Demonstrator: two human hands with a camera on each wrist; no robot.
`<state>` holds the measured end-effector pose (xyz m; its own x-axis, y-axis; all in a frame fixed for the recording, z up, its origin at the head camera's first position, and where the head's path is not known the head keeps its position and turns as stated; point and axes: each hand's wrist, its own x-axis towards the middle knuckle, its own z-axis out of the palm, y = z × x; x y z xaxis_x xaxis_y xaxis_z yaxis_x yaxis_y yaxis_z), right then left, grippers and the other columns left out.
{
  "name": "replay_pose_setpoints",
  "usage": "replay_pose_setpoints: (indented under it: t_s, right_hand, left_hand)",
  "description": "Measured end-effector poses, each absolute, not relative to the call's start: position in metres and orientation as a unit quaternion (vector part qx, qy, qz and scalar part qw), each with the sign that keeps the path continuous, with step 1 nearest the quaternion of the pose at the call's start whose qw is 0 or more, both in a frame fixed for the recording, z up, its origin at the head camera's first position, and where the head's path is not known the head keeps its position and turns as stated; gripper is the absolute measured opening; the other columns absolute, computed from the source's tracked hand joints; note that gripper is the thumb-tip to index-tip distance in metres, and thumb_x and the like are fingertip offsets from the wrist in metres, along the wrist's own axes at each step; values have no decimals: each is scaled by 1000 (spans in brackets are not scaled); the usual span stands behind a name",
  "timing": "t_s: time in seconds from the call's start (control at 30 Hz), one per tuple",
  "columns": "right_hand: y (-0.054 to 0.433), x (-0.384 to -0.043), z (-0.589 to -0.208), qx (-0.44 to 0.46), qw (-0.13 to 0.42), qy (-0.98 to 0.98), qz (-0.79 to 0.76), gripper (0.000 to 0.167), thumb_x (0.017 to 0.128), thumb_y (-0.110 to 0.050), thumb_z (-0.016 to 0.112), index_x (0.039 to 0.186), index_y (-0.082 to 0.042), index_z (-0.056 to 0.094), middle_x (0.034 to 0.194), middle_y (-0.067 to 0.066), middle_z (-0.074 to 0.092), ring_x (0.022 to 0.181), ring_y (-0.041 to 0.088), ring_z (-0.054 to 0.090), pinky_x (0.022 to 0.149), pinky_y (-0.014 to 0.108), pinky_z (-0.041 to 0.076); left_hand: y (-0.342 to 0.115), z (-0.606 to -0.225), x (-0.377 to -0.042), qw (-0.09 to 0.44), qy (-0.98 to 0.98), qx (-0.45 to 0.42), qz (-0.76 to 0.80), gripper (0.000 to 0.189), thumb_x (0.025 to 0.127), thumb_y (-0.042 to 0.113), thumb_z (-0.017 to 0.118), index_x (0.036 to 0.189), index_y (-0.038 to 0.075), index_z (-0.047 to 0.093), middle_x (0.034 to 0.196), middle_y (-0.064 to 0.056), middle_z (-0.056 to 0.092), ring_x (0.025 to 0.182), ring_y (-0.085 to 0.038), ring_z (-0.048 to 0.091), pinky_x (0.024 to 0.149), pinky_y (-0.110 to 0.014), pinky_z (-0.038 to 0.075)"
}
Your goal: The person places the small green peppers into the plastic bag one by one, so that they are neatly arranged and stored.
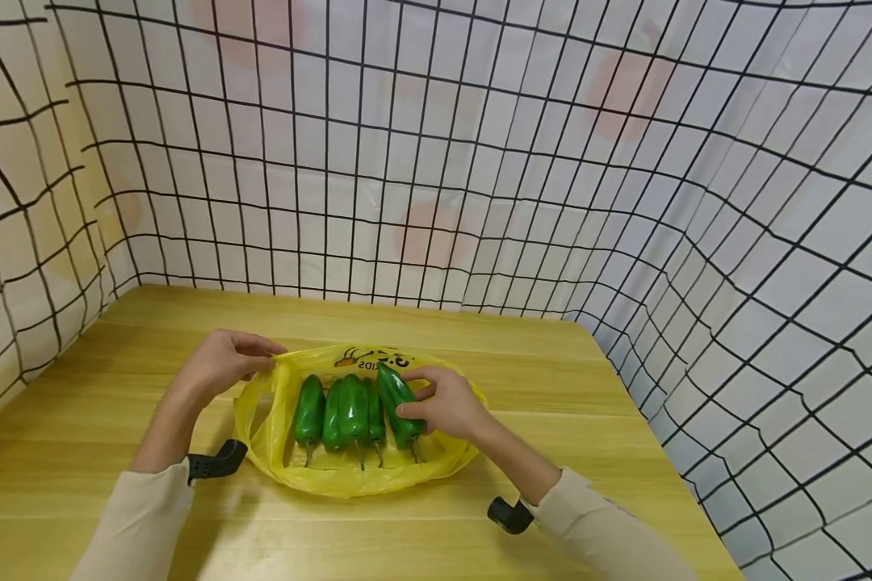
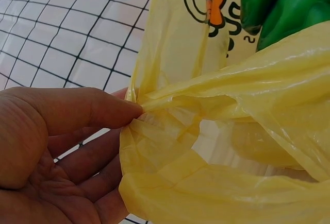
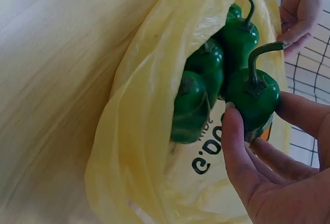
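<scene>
A thin yellow plastic bag point(image 1: 334, 482) lies with its mouth spread wide, black and orange print showing on its inner side. Inside it, several glossy green peppers point(image 1: 353, 407) lie side by side, stems toward the person. My left hand point(image 1: 221, 363) pinches the bag's rim at the far left; in the left wrist view the thumb point(image 2: 98, 108) presses the film against the fingers. With thumb and fingers, my right hand point(image 1: 446, 403) holds one green pepper point(image 3: 252, 92) at the right side of the bag's opening, tilted, its curved stem free.
The bag rests on a light wooden table point(image 1: 552, 395). White sheeting under black grid netting point(image 1: 407, 161) rises behind the table and at both sides. Black angled wrist mounts point(image 1: 218, 461) stick out near both sleeves.
</scene>
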<state>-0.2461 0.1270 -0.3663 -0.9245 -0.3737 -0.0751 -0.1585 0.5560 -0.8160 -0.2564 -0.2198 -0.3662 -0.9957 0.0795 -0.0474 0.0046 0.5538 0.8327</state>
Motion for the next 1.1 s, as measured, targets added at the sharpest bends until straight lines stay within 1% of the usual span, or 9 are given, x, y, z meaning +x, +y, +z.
replay_pose_setpoints:
  t_s: [0.1, 0.2, 0.33, 0.47, 0.63, 0.87, 0.97, 1.1]
  right_hand:
    - [122, -248, -371, -150, 125, 872, -449, 52, 88, -19, 80, 137, -12, 63, 124, 24, 65, 70, 22, 69, 65, 49, 60]
    - [119, -249, -375, -148, 124, 873, -448, 53, 89, -20, 80, 138, -11, 62, 125, 26, 64, 65, 27, 70, 66, 49, 60]
    - [116, -250, -379, -149, 118, 877, -441, 54, 89, -20, 79, 139, -8, 61, 124, 28, 65, 64, 34, 71, 66, 48, 60]
    - [114, -251, -381, -147, 113, 880, -437, 56, 89, -20, 79, 140, -6, 60, 122, 28, 66, 63, 36, 71, 66, 47, 61]
    - [111, -248, -385, -144, 114, 882, -433, 56, 90, -20, 79, 140, -5, 59, 120, 27, 66, 62, 34, 71, 65, 45, 61]
    - [109, -245, -388, -139, 113, 885, -430, 57, 90, -21, 79, 140, -5, 59, 121, 26, 66, 60, 31, 70, 63, 42, 60]
    - [108, -245, -388, -141, 112, 885, -429, 58, 90, -22, 78, 142, -5, 57, 120, 25, 66, 61, 31, 70, 63, 41, 60]
    - [107, -245, -388, -145, 111, 886, -426, 60, 91, -22, 78, 144, -5, 55, 115, 22, 66, 61, 31, 70, 62, 40, 60]
  left_hand:
    - [-220, -366, -256, 40, 880, 23, 473, 33, 97, 15, 66, 127, 2, 70, 95, -7, 73, 75, -19, 57, 67, -33, 52]
    - [-221, -367, -256, 39, 879, 24, 475, 33, 98, 15, 65, 127, 1, 70, 93, -7, 72, 75, -18, 57, 68, -33, 53]
    - [-221, -368, -257, 35, 880, 26, 474, 32, 98, 15, 66, 126, 1, 70, 95, -8, 74, 75, -18, 58, 68, -33, 53]
    - [-220, -369, -256, 32, 879, 29, 474, 32, 97, 15, 66, 126, 1, 71, 96, -8, 74, 75, -18, 58, 67, -33, 53]
    - [-221, -369, -255, 32, 879, 31, 474, 32, 98, 14, 65, 127, 1, 70, 93, -8, 73, 75, -18, 59, 67, -33, 53]
    - [-220, -370, -254, 32, 878, 33, 476, 32, 98, 14, 65, 127, 0, 70, 99, -10, 74, 76, -19, 59, 69, -33, 54]
    - [-220, -370, -255, 32, 877, 34, 478, 32, 98, 14, 66, 127, 0, 69, 99, -11, 75, 75, -18, 59, 68, -33, 54]
    - [-220, -370, -256, 33, 876, 32, 480, 33, 98, 15, 66, 127, 0, 69, 98, -10, 74, 75, -18, 58, 67, -33, 53]
